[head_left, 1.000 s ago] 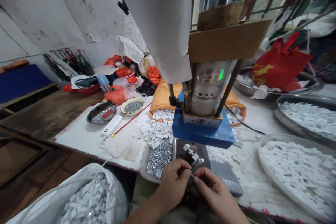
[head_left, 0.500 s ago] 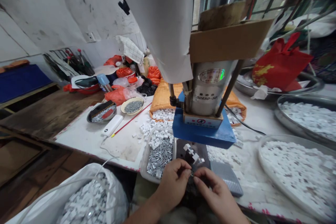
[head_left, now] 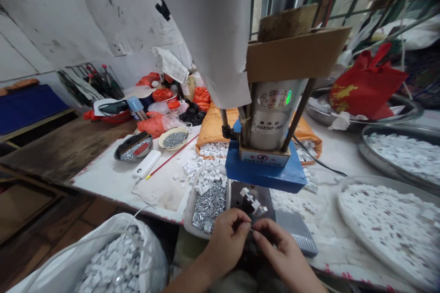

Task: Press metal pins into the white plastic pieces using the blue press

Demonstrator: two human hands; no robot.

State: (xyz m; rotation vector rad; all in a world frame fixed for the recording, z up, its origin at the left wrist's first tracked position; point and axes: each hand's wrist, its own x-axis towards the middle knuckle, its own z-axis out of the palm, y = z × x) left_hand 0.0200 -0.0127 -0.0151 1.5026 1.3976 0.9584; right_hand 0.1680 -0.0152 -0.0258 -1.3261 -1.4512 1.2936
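My left hand [head_left: 227, 236] is closed in a pinch, thumb against forefinger, in front of the press. My right hand [head_left: 282, 245] pinches close beside it. Between the fingertips is a sliver of something small and pale, too small to name. Just beyond my hands, a few white plastic clips [head_left: 250, 200] sit on the dark bed [head_left: 237, 192] under the blue press head [head_left: 264, 174]. To the left of my hands stands a clear plastic tub [head_left: 187, 219] with metal nails [head_left: 210, 206] and white clips in it.
A grey ridged box [head_left: 297, 233] lies right of my hands. Farther right are a round tray [head_left: 343, 206] and a metal basin [head_left: 366, 146] of white pieces. A white sack [head_left: 154, 242] of clips stands lower left. Behind are an orange sack [head_left: 208, 126] and a nail bowl [head_left: 161, 144].
Both hands keep nearly the same pinching pose and place. The press appears slightly farther left in the view.
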